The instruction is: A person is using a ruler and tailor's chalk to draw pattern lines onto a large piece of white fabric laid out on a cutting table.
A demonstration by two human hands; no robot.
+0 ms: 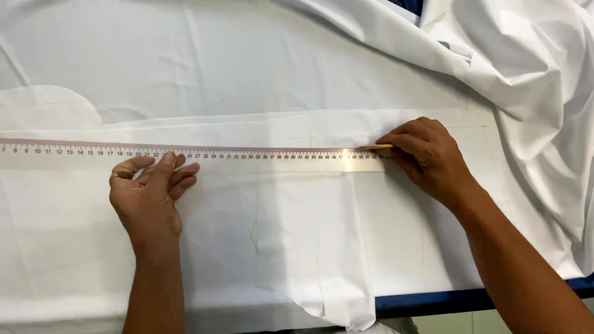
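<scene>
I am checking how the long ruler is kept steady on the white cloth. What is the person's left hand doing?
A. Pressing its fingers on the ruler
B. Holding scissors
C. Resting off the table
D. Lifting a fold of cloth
A: the left hand lies flat with its fingertips on the ruler, while the right hand holds a thin yellowish marker at the ruler's end.

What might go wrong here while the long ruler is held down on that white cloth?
The left hand presses the long ruler at one spot only, so its far ends may pivot as the right hand marks with a thin yellowish marker. The white fabric shows creases and a loose heap at right; it may shift and bend the line.
</scene>
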